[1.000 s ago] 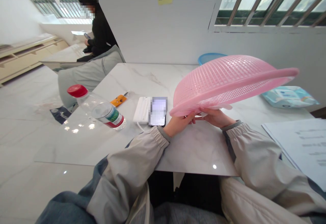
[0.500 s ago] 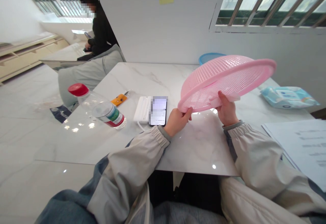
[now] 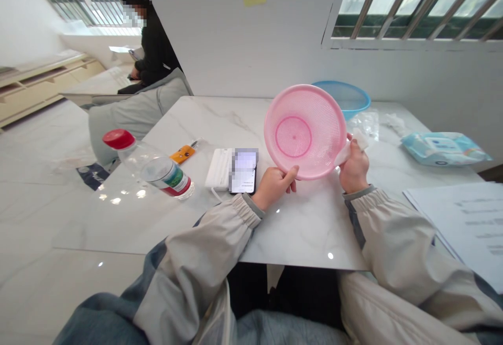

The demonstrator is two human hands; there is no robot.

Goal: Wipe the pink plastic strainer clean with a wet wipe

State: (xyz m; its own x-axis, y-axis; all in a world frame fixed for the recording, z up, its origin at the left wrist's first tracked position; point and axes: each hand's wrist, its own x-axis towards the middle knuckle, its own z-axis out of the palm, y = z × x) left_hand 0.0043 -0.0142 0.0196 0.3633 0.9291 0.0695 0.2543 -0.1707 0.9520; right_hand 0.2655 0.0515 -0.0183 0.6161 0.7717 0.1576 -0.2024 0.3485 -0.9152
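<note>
A pink mesh plastic basket (image 3: 294,138) is held up above the marble-patterned table, its open inside facing me. My left hand (image 3: 275,185) grips the lower rim, thumb on the inner side and fingers curled behind. At the basket's right edge, my right hand (image 3: 354,168) is closed on a thin white wipe (image 3: 343,153). The wipe lies against the rim, and part of it sticks out above my fingers. Whether those fingers also grip the rim is hidden.
A blue basket (image 3: 356,99) stands behind, beside clear plastic wrapping (image 3: 365,125). To the right lie a wipes pack (image 3: 444,148) and papers (image 3: 467,219). Leftward are a phone (image 3: 244,172), a white power bank (image 3: 218,169), an orange item (image 3: 183,154), a bottle (image 3: 167,175) and a seated person (image 3: 157,46).
The pink basket has turned from a tilted, side-on pose to face me, uncovering more of the blue basket. My right hand with the wipe is now at its right rim.
</note>
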